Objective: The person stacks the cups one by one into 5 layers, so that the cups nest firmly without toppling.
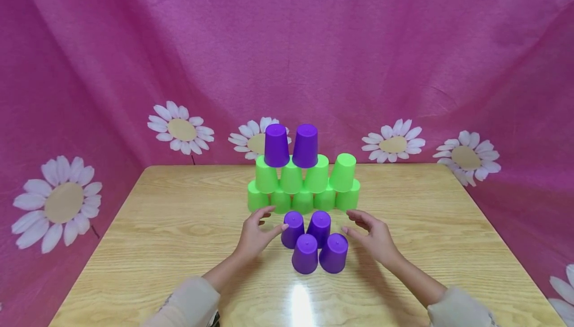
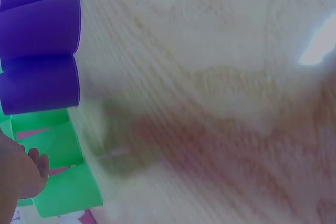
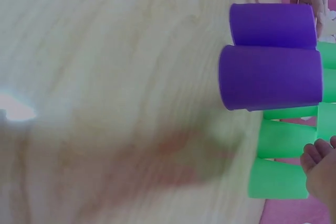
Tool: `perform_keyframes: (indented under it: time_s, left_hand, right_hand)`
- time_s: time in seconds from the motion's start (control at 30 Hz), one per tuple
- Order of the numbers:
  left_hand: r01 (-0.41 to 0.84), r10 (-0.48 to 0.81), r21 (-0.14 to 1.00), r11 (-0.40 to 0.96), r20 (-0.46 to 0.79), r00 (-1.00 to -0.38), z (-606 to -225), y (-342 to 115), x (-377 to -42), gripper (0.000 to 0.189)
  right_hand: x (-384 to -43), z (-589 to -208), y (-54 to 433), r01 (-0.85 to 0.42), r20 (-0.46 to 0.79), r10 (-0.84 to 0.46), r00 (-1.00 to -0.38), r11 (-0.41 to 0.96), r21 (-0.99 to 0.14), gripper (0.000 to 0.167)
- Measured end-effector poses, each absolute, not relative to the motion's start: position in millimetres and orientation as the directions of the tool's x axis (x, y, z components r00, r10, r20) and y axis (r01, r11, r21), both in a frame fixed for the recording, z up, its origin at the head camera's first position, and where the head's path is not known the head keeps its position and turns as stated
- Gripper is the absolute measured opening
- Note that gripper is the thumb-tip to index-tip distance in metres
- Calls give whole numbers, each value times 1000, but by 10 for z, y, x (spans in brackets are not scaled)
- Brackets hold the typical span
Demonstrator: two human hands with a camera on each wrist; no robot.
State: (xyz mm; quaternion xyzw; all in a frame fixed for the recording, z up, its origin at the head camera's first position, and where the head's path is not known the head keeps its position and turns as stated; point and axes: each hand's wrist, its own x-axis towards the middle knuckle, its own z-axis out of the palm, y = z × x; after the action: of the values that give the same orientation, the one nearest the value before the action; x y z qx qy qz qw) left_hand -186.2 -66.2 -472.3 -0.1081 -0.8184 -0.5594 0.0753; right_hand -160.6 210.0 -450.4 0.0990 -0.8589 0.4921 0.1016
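Several upside-down purple cups stand on the table in two short rows: a back left cup (image 1: pixel 293 231), a back right cup (image 1: pixel 319 230), a front left cup (image 1: pixel 305 256) and a front right cup (image 1: pixel 334 254). My left hand (image 1: pixel 255 235) is beside the back left cup, fingers loosely curved; its thumb tip overlaps that cup's edge, and contact is unclear. To the right, my right hand (image 1: pixel 374 237) hovers apart from the cups with its thumb and fingers spread. Each wrist view shows part of its hand, left (image 2: pixel 26 171) and right (image 3: pixel 323 174).
Behind them rises a wall of upside-down green cups (image 1: pixel 302 201) in two stacked rows. Atop its upper row sit two purple cups, left (image 1: pixel 276 146) and right (image 1: pixel 305 146). A pink daisy-print cloth (image 1: pixel 341 68) hangs behind the wooden table (image 1: pixel 179 217).
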Motion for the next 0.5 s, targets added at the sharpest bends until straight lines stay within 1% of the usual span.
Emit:
perform_keyframes:
  time_s: [0.3, 0.5]
  left_hand:
    - [225, 118, 922, 315, 197, -973, -4879, -549, -1837, 52]
    - [196, 125, 931, 308, 165, -978, -4920, -501, -1822, 53]
  right_hand:
    - [-1416, -4646, 2080, -273, 285, -39, -958, 431, -860, 35]
    - [-1311, -4771, 2093, -188, 203, -3, -979, 397, -899, 39]
